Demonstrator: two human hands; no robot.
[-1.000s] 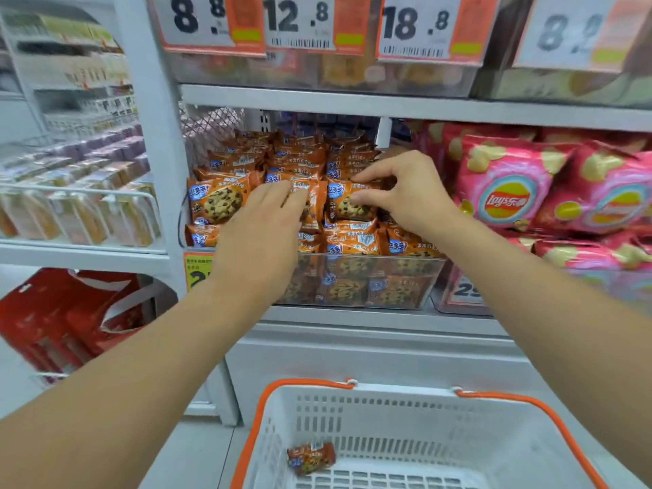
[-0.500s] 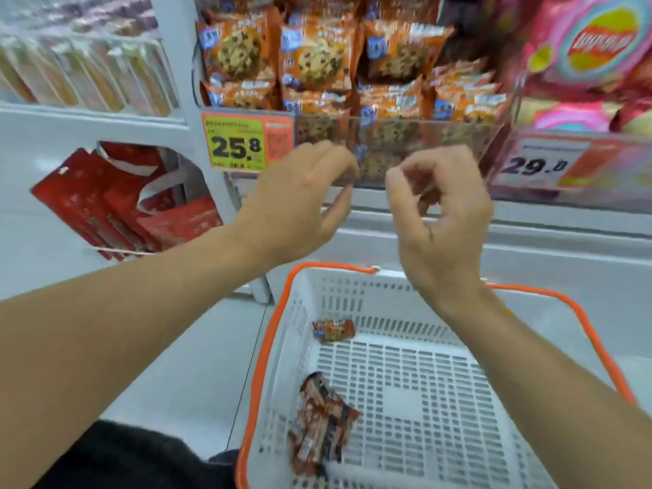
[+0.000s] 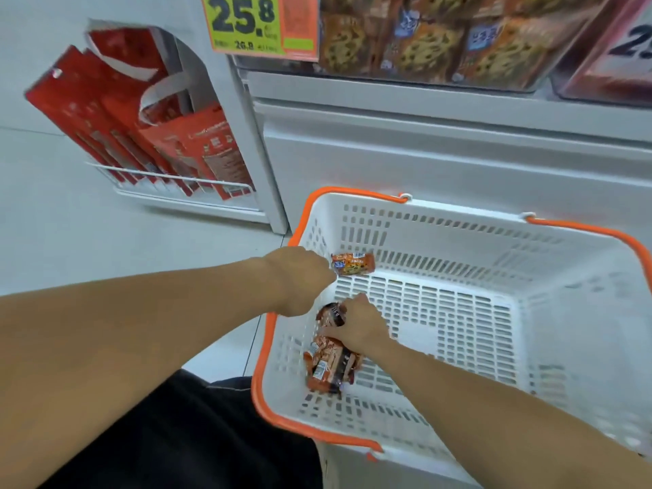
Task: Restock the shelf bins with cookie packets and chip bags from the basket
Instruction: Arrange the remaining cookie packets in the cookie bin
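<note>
Both hands have dropped from shelf height, where they hovered in front of the cookie bin half a second ago, down into the white slotted plastic basket with the orange rim (image 3: 458, 220), and the view has tipped down with them.

That basket sits on the floor tight against the white shelf base (image 3: 423, 150), right under the clear plastic shelf bin of chocolate-chip cookie packets (image 3: 423, 40) with its yellow-green price tag (image 3: 247, 22), so every lift is short and straight up. Smart parking.

Over to the side, red paper gift bags (image 3: 141, 128) lean in a white wire rack (image 3: 176, 185), not part of this job.

Now the stock. A small cluster of orange-and-brown cookie packets (image 3: 330, 365) lies at the basket's near-left corner, and the right hand (image 3: 356, 326) is on top of it, fingers curled over the upper packet, taking hold. Further in, a single orange cookie packet (image 3: 352, 263) rests against the far wall; the left hand (image 3: 303, 280) reaches to it, touching its near end, though I cannot tell whether the hidden fingers have closed. No chip bags visible in the basket: nearly empty, looks like the last grab.
</note>
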